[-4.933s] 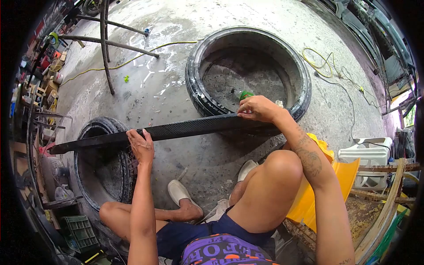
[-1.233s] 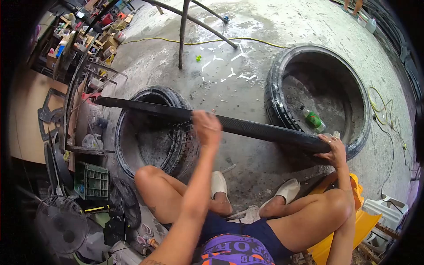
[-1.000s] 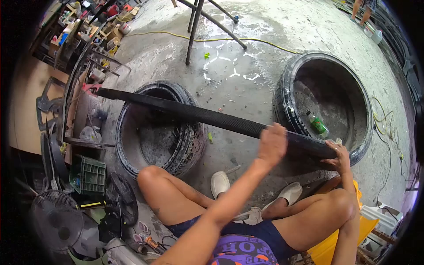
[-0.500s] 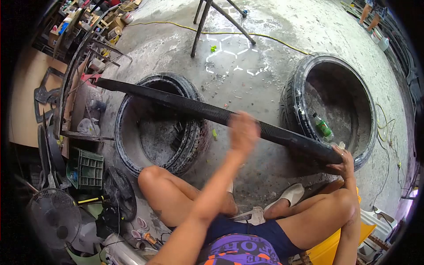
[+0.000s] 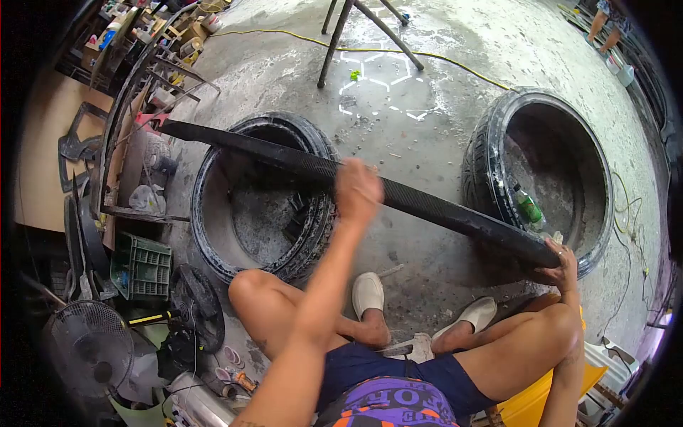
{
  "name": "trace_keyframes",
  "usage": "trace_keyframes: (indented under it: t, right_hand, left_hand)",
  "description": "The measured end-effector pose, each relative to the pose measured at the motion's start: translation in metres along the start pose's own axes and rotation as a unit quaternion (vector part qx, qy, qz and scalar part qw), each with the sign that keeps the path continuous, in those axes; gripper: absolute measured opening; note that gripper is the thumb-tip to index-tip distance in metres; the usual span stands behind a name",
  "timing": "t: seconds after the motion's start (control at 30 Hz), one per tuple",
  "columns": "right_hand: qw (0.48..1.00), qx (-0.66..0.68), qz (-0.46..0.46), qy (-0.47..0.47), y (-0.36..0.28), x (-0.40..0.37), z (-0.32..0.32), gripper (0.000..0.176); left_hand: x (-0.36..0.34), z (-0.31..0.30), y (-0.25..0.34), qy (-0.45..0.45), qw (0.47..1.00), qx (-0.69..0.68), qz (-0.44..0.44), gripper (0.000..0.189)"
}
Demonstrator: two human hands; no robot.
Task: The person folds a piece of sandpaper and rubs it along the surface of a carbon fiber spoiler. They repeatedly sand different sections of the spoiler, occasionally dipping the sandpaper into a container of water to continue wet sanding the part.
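A long black panel with a woven texture lies slantwise across two tires, the left tire and the right tire. My right hand grips the panel's near right end, thumb on top and fingers beneath. On the middle of the panel rests my left hand, blurred by motion; its fingers are smeared, and whether it holds anything is hidden. Inside the right tire is a green bottle.
A metal stand is beyond the tires, near a yellow hose. At left are a fan, a green crate and a wooden board. A person's legs show at top right.
My left hand has moved left along the panel. My right hand keeps its grip at the right end. The whole view has shifted slightly.
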State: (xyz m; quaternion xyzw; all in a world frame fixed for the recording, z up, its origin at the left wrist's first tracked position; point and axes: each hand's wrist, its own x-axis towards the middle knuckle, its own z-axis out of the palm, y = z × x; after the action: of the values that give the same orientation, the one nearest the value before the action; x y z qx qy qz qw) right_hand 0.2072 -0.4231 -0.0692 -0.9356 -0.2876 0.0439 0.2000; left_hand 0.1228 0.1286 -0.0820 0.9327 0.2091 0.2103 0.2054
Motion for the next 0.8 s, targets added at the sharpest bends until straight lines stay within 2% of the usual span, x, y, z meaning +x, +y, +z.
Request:
trace_keyframes:
  t: [0.03,0.1,0.17,0.2,0.23,0.3,0.33,0.37,0.4,0.43,0.47,0.5,0.6,0.63,0.67,0.7,0.77,0.8]
  right_hand:
    - [1.0,0.008,0.019,-0.01,-0.002,0.001,-0.001,0.081]
    - [0.999,0.015,0.042,-0.017,-0.006,0.002,-0.002,0.08]
    - [1.0,-0.005,0.017,-0.016,-0.001,0.004,-0.001,0.08]
    - [1.0,-0.009,0.01,-0.016,0.0,0.003,-0.001,0.083]
    - [0.999,-0.008,0.029,-0.036,-0.006,0.004,-0.006,0.083]
    - [0.999,-0.006,0.026,-0.034,-0.007,0.003,-0.007,0.08]
    - [0.999,-0.011,0.031,-0.037,-0.006,0.001,-0.006,0.08]
    - [1.0,-0.015,0.009,-0.021,-0.006,0.002,-0.004,0.079]
    - [1.0,-0.017,-0.013,-0.003,-0.003,0.002,-0.003,0.077]
    - [1.0,-0.017,-0.007,-0.004,-0.004,0.002,-0.003,0.077]
    - [1.0,-0.017,0.002,-0.013,-0.006,0.003,-0.004,0.077]
    - [1.0,-0.018,0.009,-0.021,-0.007,0.003,-0.005,0.077]
    - [1.0,-0.016,0.007,-0.018,-0.005,0.003,-0.002,0.076]
    - [1.0,-0.017,0.0,-0.018,-0.003,0.002,-0.003,0.076]
    - [1.0,-0.019,-0.005,-0.019,-0.006,0.003,-0.006,0.075]
    - [1.0,-0.017,0.002,-0.02,-0.006,0.002,-0.006,0.075]
    - [0.999,-0.028,-0.009,-0.026,-0.003,0.001,-0.005,0.075]
    - [0.999,-0.034,-0.006,-0.029,-0.004,0.002,-0.007,0.075]
  left_hand:
    - [0.011,-0.011,-0.02,0.086,0.995,0.055,0.02,0.015]
    - [0.007,0.001,-0.016,0.095,0.995,0.023,-0.007,0.016]
    - [-0.032,0.051,0.039,0.153,0.986,-0.045,0.05,0.016]
    - [-0.06,0.085,0.085,0.171,0.978,-0.019,0.118,0.014]
    - [-0.082,0.07,0.151,-0.015,0.992,-0.054,0.117,0.023]
    - [-0.104,0.077,0.203,-0.047,0.98,-0.082,0.177,0.024]
    - [-0.101,0.076,0.19,-0.07,0.977,-0.063,0.193,0.025]
    - [-0.09,0.067,0.163,-0.032,0.976,-0.043,0.209,0.023]
    - [-0.075,0.059,0.122,-0.013,0.983,-0.043,0.181,0.024]
    - [-0.06,0.066,0.066,0.067,0.982,-0.004,0.174,0.021]
    - [-0.039,0.03,0.04,0.002,0.998,-0.07,0.006,0.02]
    - [-0.022,0.006,0.033,0.03,0.998,0.038,-0.039,0.02]
    - [-0.047,0.041,0.072,0.064,0.997,-0.006,-0.033,0.023]
    - [-0.073,0.07,0.108,0.075,0.989,0.042,0.117,0.026]
    - [-0.095,0.076,0.17,0.022,0.992,0.001,0.127,0.023]
    - [-0.116,0.078,0.22,0.0,0.977,-0.109,0.184,0.015]
    - [-0.146,0.094,0.266,-0.168,0.942,-0.163,0.242,0.02]
    - [-0.14,0.088,0.258,-0.16,0.949,-0.111,0.248,0.02]
